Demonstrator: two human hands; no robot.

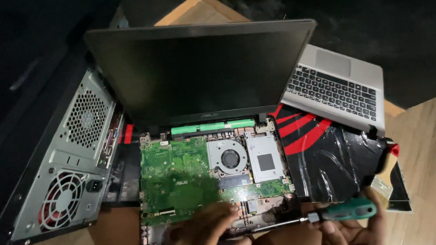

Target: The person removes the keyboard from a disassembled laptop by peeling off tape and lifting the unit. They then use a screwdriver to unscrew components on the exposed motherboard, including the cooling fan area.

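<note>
We hold the green-handled screwdriver (330, 214) in our right hand (352, 229), fingers closed round the grip, its shaft lying nearly flat and pointing left toward the front edge of the opened laptop (213, 186), which lies on the counter (424, 143) between the desktop tower (68, 168) and the silver laptop (336, 85). Our left hand (205, 231) rests loosely curled on the lower edge of the green motherboard (176, 176), holding nothing we can make out. We judge it wise to raise the shaft upright over the screw and keep fingers off the circuitry.
</note>
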